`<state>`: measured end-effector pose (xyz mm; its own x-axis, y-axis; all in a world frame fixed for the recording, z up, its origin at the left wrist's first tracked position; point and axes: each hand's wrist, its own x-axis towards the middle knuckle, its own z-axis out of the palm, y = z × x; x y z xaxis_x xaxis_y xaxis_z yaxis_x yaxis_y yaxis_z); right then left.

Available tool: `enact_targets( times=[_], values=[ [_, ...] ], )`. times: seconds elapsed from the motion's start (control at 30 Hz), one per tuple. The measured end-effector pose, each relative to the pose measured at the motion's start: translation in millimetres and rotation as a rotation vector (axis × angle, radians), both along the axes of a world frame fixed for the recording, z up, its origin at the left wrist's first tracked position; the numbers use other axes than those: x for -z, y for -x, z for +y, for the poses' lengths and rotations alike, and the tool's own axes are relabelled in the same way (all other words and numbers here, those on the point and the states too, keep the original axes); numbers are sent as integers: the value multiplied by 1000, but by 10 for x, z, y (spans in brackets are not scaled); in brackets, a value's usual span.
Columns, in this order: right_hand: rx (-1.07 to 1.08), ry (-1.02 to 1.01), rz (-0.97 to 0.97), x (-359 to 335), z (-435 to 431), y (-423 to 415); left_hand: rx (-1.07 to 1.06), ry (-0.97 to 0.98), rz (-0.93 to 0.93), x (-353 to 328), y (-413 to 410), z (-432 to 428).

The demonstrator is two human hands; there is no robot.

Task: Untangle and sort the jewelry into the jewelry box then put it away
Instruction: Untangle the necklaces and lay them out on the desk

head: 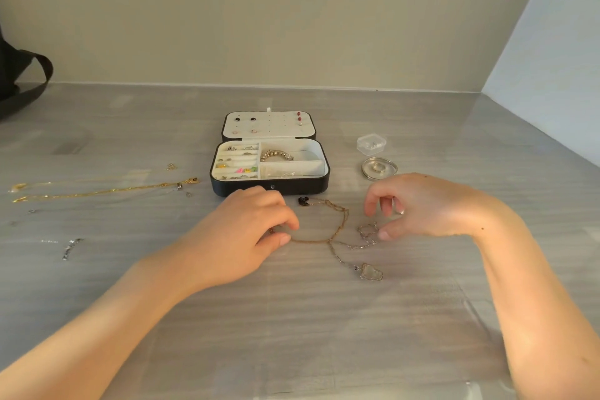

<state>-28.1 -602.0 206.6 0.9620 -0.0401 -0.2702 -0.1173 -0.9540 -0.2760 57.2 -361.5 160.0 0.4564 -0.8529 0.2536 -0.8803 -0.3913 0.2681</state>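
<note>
Soft, even daylight fills the scene. It is brightest on the pale side wall (pixel 552 42) at the right, and the beige back wall (pixel 259 26) is dimmer. The grey tabletop (pixel 292 334) has a dull sheen with pale glare streaks. Faint shadows lie under the left hand (pixel 246 230) and right hand (pixel 431 204). The wide lens bows the table's rear edge and stretches the forearms at the lower corners. The gold chain (pixel 311 240) and silver chain (pixel 365 237) look soft, their links unresolved.
</note>
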Motion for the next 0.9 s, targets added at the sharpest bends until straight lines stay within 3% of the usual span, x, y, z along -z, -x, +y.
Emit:
enact_targets(
  times=[0.27, 0.5, 0.73, 0.9],
  values=[
    [12, -74, -25, 80, -15, -86, -73, -43, 117, -14, 11, 18],
    [23, 3, -76, 106, 34, -38, -150, 5, 148, 45, 68, 65],
    [47, -500, -373, -76, 247, -28, -151, 21, 205, 26, 54, 92],
    [-32, -507, -456, -203, 586, -232, -130, 14, 193, 32, 49, 97]
  ],
)
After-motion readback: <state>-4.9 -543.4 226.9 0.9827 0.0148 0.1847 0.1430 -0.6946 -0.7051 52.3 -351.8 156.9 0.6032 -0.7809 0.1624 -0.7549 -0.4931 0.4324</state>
